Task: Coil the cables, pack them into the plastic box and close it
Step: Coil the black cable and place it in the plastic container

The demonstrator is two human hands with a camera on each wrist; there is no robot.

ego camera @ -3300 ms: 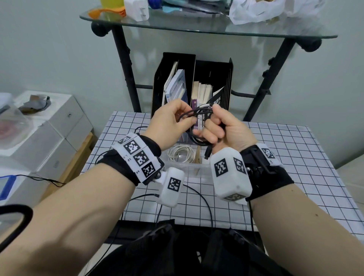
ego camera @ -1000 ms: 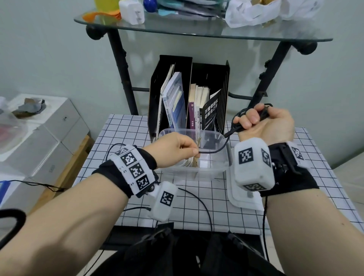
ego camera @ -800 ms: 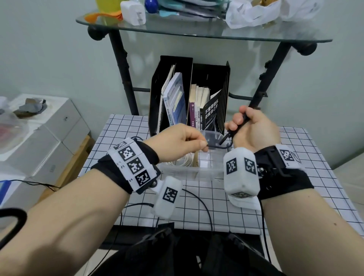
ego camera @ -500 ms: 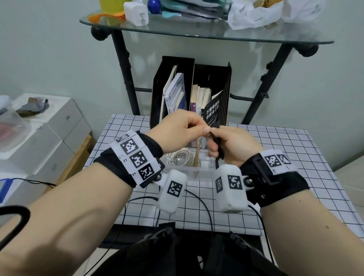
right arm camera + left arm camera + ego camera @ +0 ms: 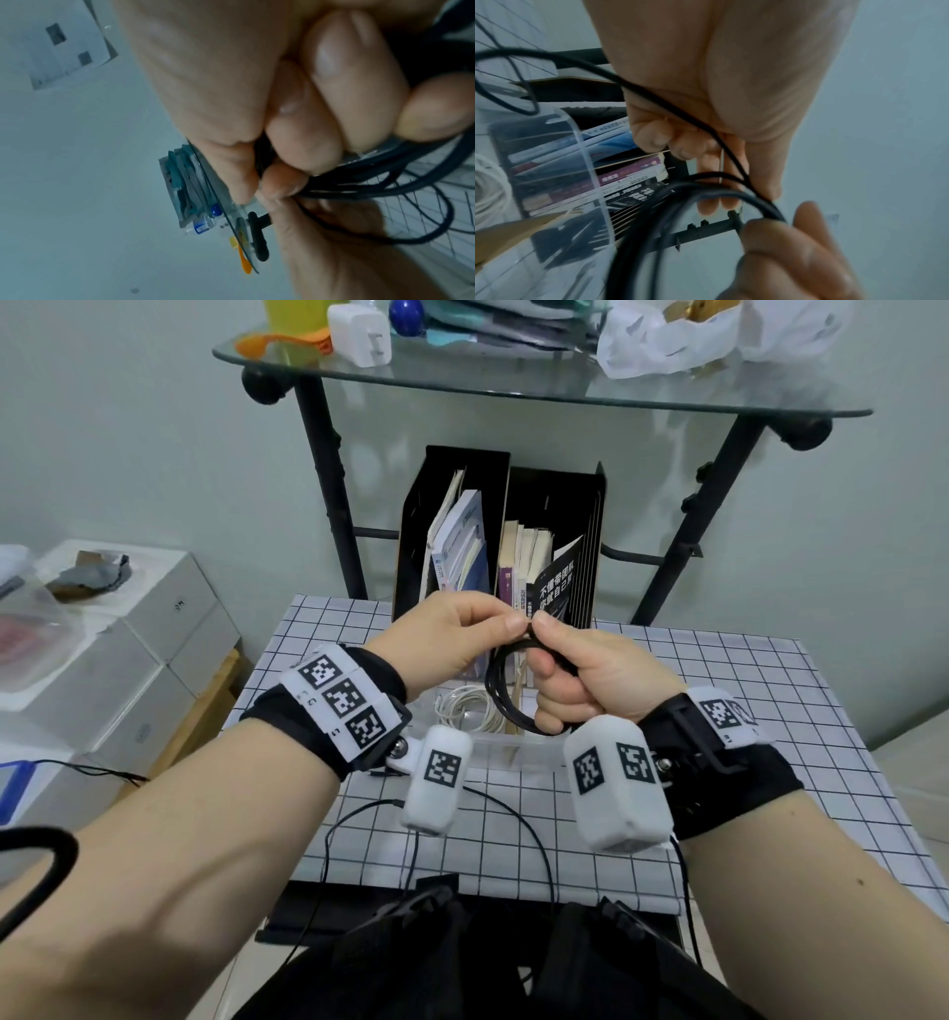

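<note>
- A home study corner, it seems.
- A file rack [image 5: 500, 541] of books stands on a grid-cloth table [image 5: 719, 711].
- A cluttered glass shelf [image 5: 539, 397] hangs above.
- White boxes [image 5: 154, 649] sit stacked alongside.

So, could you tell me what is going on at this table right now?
A person is coiling a black cable in the air above a clear plastic box. The right hand grips the gathered loops, and the left hand pinches the cable at the top of the coil. A coiled white cable already lies inside the open box, which sits on the checked table. The black cable is not yet packed.
</note>
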